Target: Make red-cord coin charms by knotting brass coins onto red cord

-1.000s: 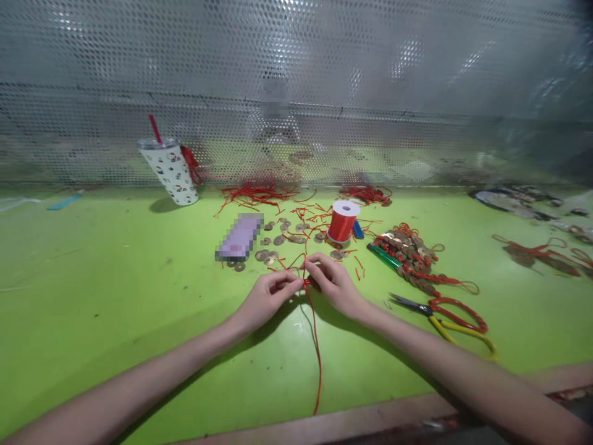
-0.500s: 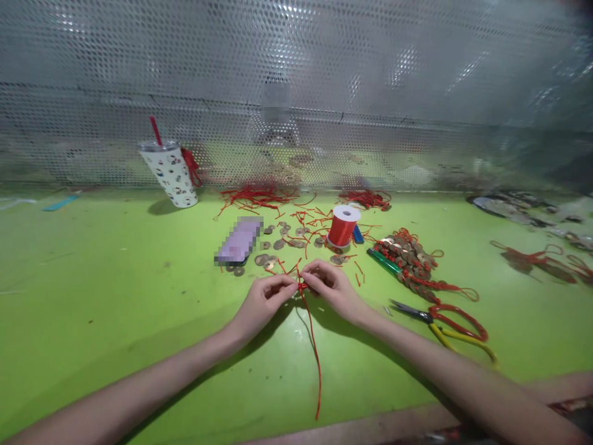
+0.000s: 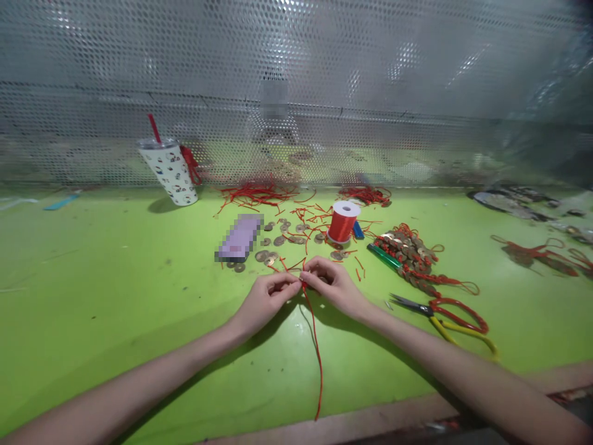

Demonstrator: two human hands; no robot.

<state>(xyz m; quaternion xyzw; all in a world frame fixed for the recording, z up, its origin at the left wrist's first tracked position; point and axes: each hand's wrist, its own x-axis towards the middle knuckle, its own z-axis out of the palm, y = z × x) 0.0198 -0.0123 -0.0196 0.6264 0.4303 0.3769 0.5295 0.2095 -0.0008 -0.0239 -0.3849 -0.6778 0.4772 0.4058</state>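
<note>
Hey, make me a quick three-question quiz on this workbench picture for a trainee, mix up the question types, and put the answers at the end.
1. Multiple choice: what do the left hand and right hand pinch between them?
A) a drinking straw
B) red cord
C) a blue strip

2. True or false: the spool stands upright, its white end facing up.

3. Fill in the blank: the scissors have one red handle and one ____ handle.

Key: 1. B; 2. true; 3. yellow
</note>
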